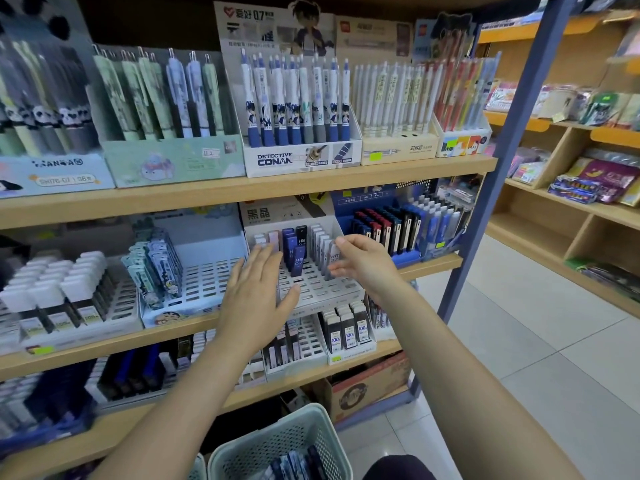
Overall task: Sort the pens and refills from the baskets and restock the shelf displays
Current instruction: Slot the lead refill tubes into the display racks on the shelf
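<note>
- Head view looks down on a wooden shelf unit (242, 194) with blue metal posts, stocked on several levels with pens and refill cases.
- Top level carries upright pen display boxes; the one in the middle, the Detective Conan box (301, 161), holds blue-and-white pens (294, 98) standing in rows.
- Middle level holds a white slotted display tray (322, 289), tilted toward the camera, between a similar tray (204, 282) on the left and a blue rack (398, 233) of dark cases on the right.
- Floor below carries a pale green basket (280, 445) at the bottom edge, with dark blue packs lying inside it; a second basket's rim shows just left of it.
- A cardboard box (367, 382) sits on the floor under the lowest shelf.
- Left hand (258, 289) hovers flat at the tray's left front corner, fingers straight and slightly spread, holding nothing; whether it touches the tray cannot be told.
- Right hand (363, 261) reaches in at the tray's right side, its fingers and thumb curled round a clear refill case (333, 256) marked HB, which stands in the back rows.
- Two dark blue refill cases (294, 251) stand upright in the tray's middle slots, between the hands.
</note>
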`<state>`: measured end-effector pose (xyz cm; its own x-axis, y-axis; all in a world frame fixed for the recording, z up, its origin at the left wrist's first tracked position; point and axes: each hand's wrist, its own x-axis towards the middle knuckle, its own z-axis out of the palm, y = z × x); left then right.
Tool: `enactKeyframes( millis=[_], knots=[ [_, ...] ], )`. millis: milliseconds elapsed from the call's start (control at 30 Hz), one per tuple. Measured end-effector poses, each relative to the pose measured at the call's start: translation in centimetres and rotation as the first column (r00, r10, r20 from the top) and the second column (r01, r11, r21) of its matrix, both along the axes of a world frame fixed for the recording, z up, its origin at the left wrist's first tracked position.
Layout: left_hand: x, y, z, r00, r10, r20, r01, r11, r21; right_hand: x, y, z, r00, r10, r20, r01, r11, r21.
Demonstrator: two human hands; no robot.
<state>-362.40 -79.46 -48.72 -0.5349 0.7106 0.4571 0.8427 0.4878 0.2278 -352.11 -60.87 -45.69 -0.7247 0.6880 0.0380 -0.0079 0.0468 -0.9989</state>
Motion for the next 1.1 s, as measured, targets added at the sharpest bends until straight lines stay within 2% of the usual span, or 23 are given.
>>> enactKeyframes(
  millis=[133, 333, 400, 500, 600, 700, 800, 967, 1100],
  knots=[
    [0.0, 0.0, 0.0, 1.000, -0.004, 0.001, 0.004, 1.000, 0.012, -0.9, -0.1, -0.2, 0.994, -0.100, 0.038, 0.099, 0.995, 0.022],
    [-0.1, -0.2, 0.1, 0.999, -0.015, 0.030, 0.015, 1.000, 0.019, -2.0, -0.2, -0.2, 0.974, -0.225, -0.011, 0.225, 0.971, 0.085],
    [-0.2, -0.3, 0.1, 0.999, -0.034, 0.037, 0.033, 0.999, 0.014, -1.9, -0.5, 0.1, 0.958, -0.286, -0.017, 0.283, 0.939, 0.195],
    [-0.6, -0.8, 0.0, 0.993, -0.087, 0.079, 0.084, 0.996, 0.038, -1.2, -1.6, 0.2, 0.929, -0.361, -0.079, 0.361, 0.841, 0.402],
    [-1.3, -1.4, -0.6, 0.992, -0.085, 0.098, 0.079, 0.995, 0.060, -1.3, -3.3, -0.1, 0.965, -0.248, -0.083, 0.255, 0.830, 0.496],
    [-1.9, -1.5, -1.2, 0.989, -0.076, 0.125, 0.070, 0.996, 0.058, -2.6, -4.2, -0.8, 0.988, -0.152, 0.012, 0.118, 0.814, 0.568],
    [-2.0, -1.6, -0.9, 0.986, -0.088, 0.141, 0.081, 0.995, 0.058, -3.8, -4.3, -1.1, 0.983, -0.141, 0.113, 0.060, 0.845, 0.531],
    [-2.3, -1.9, -0.4, 0.973, -0.124, 0.194, 0.110, 0.991, 0.081, -5.6, -4.9, -1.4, 0.992, -0.096, 0.084, 0.069, 0.957, 0.281],
    [-2.7, -2.0, -0.6, 0.959, -0.155, 0.237, 0.140, 0.987, 0.079, -6.6, -5.2, -1.5, 0.986, -0.140, 0.093, 0.122, 0.978, 0.170]
  ],
)
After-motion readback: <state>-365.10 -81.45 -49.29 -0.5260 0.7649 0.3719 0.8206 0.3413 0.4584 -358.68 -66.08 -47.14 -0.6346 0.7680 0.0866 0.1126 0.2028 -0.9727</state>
